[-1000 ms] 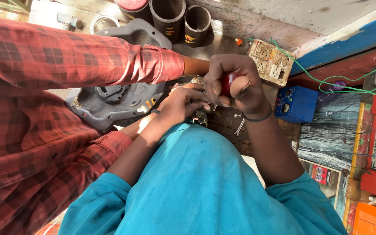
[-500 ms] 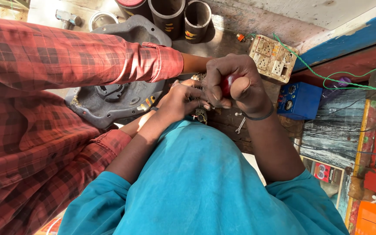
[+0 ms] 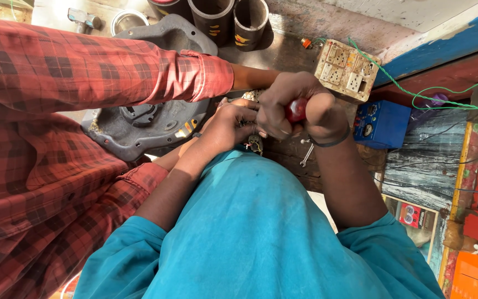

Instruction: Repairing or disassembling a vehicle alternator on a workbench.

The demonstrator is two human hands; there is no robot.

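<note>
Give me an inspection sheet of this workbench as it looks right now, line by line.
Surface: worn dark workbench, partly hidden by arms.
Job's things: red-handled tool in the right hand; small metal part under the left hand, detail unclear.
Clutter: grey metal casing, three dark tubes, socket board, blue box, small spanner.
Grippers: right fingers closed round the tool; left fingers on the part.
Cables: green wire from the socket board.
Surroundings: a co-worker's red checked sleeve reaches in; red and orange boxes at the right.
</note>
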